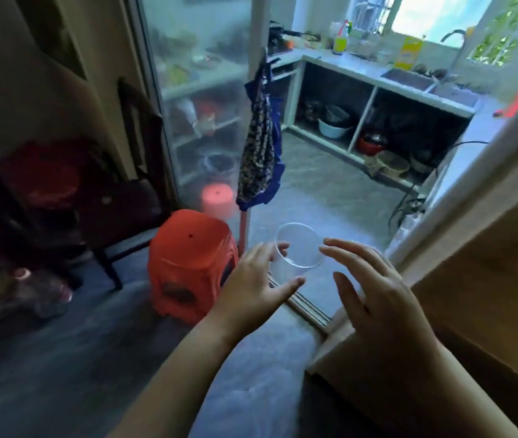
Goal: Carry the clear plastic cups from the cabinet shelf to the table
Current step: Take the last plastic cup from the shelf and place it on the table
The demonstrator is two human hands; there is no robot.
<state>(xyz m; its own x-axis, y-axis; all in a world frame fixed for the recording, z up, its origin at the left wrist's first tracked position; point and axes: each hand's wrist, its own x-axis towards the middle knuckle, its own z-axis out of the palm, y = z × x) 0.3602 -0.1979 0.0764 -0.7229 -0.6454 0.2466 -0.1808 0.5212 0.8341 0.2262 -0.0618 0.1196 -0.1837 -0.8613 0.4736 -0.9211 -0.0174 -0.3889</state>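
Observation:
A clear plastic cup (295, 251) is held in front of me above the floor, its round rim tilted toward the camera. My left hand (257, 279) grips its side, thumb under and fingers behind. My right hand (374, 279) hovers just to the right of the cup with fingers spread; its fingertips come close to the rim, and I cannot tell whether they touch. No table shows in the head view. A glass-fronted cabinet (200, 99) with stocked shelves stands ahead on the left.
A stack of orange plastic stools (191, 263) stands on the floor to the left of the hands. A dark chair (131, 184) is farther left. A patterned cloth (261, 147) hangs from the cabinet's post. A kitchen counter (378, 74) with a sink runs ahead; a wooden door frame (479, 235) is at right.

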